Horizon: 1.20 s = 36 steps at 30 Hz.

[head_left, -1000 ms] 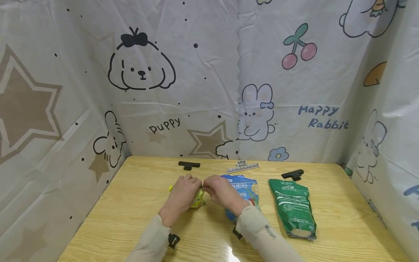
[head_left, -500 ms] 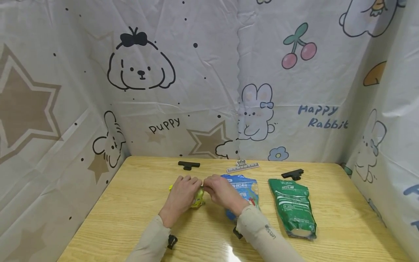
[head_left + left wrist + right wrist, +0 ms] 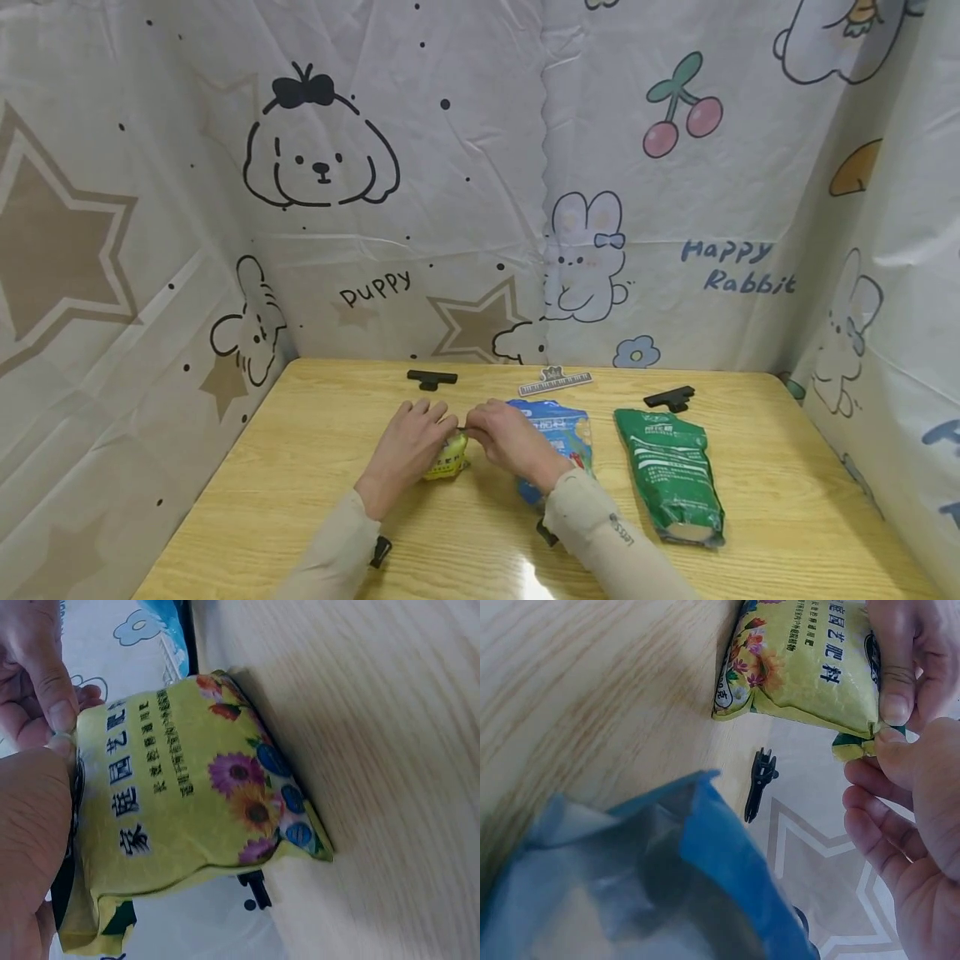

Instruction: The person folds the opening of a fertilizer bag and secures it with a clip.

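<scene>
A yellow fertilizer bag [image 3: 172, 780] with printed flowers stands on the wooden table between both hands. My left hand [image 3: 411, 446] grips its folded top edge, thumb on the near side. At the other end of that fold, my right hand [image 3: 516, 442] pinches the top corner between thumb and finger. In the right wrist view, the right thumb and the left thumb almost meet at the corner, while the other fingers of the right hand [image 3: 930, 802] are bent loosely. A blue bag [image 3: 555, 433] lies partly under the right hand and forearm in the head view.
To the right lies a green bag [image 3: 671, 475]. Along the back of the table are a black clip [image 3: 431, 379], a clip with piano-key print [image 3: 555, 382] and another black clip [image 3: 670, 398]. Patterned cloth [image 3: 465, 208] encloses the table behind and at the sides.
My left hand has shifted slightly left and its forearm has swung left, showing more of the yellow bag's front. The right hand stays nearly in place, still pinching the corner.
</scene>
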Motion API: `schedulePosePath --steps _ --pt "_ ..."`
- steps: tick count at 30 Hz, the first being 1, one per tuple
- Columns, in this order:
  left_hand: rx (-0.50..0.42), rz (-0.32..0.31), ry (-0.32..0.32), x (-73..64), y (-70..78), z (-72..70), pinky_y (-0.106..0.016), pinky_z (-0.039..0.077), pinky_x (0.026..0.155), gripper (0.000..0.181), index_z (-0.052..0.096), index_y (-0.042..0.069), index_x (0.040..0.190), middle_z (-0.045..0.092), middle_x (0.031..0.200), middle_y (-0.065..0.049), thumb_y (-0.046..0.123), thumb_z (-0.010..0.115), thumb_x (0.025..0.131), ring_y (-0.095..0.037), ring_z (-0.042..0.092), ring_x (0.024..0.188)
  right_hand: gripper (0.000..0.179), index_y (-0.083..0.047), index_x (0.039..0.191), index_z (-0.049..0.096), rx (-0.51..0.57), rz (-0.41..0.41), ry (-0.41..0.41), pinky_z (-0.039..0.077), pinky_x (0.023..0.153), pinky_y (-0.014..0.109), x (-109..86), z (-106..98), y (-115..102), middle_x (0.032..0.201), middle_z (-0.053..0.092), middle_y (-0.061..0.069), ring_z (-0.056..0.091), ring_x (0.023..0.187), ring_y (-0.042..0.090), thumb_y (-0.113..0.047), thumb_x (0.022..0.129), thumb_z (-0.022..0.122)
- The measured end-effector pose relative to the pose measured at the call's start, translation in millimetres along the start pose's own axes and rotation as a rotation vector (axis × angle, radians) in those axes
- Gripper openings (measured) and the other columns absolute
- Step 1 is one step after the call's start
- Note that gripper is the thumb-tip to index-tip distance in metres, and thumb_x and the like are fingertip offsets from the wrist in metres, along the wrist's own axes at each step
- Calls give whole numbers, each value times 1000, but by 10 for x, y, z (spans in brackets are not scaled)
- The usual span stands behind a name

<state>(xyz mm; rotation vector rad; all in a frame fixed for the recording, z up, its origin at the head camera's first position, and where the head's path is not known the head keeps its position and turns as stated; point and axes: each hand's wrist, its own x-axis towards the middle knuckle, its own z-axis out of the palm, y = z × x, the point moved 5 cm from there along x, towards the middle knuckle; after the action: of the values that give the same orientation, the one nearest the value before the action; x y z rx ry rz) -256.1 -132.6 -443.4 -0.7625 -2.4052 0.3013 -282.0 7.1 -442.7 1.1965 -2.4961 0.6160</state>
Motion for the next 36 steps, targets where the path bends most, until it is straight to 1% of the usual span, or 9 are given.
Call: schedulePosePath --steps 3,9,18,21,24,26,30,33,36 --pt "-10 19 -21 -27 -24 -5 -36 50 70 15 57 18 97 59 93 -1 25 70 95 -22 58 82 10 -15 88 70 8 -3 -9 51 73 25 0 2 -3 83 72 -6 57 79 9 -14 97 68" --pt "-38 35 -83 -65 -80 -21 -37 52 75 28 59 19 101 61 96 0 12 79 82 -21 57 86 9 -13 89 70 8 -17 -18 50 71 24 -2 2 -7 84 71 -5 57 79 9 -15 98 67" --pt "11 93 4 -87 -122 -9 -28 43 66 21 62 17 88 58 81 5 13 80 78 -14 46 71 11 -18 86 67 -11 -31 -13 49 70 22 6 1 -5 82 69 -8 56 78 7 -15 97 68" --pt "29 82 23 -111 -148 6 -27 41 64 18 64 17 84 57 75 6 25 79 85 -13 45 68 10 -17 88 68 -18 -34 -15 50 71 23 11 1 -9 84 70 -8 56 79 7 -15 98 68" --pt "32 72 21 -136 -175 11 -26 41 62 23 65 17 82 56 70 6 36 71 94 -13 46 66 10 -16 89 69 -26 -33 -25 51 72 23 8 8 -6 85 70 -8 57 80 7 -16 99 67" --pt "23 74 -3 -155 -196 8 -27 42 63 23 64 16 84 56 70 5 35 66 98 -14 48 67 9 -15 90 70 -26 -31 -31 51 73 23 4 9 -6 86 70 -8 57 80 7 -16 99 66" --pt "-19 86 -107 -211 -262 -6 -33 51 75 7 61 19 99 62 86 3 19 67 97 -17 57 81 8 -15 91 71 -17 -23 -34 52 74 24 -5 12 1 87 71 -7 58 82 8 -15 98 67" --pt "-53 75 -179 -257 -325 -12 -38 55 84 28 59 21 111 65 99 1 5 70 90 -21 63 92 7 -16 91 70 -9 -17 -26 52 74 24 -19 14 14 87 72 -7 59 82 8 -14 97 68" --pt "-67 58 -195 -301 -378 -8 -38 56 82 36 60 19 111 65 98 0 -3 68 85 -21 64 88 8 -16 90 70 -4 -26 -15 52 74 24 -30 9 23 87 72 -7 59 82 9 -13 97 68"
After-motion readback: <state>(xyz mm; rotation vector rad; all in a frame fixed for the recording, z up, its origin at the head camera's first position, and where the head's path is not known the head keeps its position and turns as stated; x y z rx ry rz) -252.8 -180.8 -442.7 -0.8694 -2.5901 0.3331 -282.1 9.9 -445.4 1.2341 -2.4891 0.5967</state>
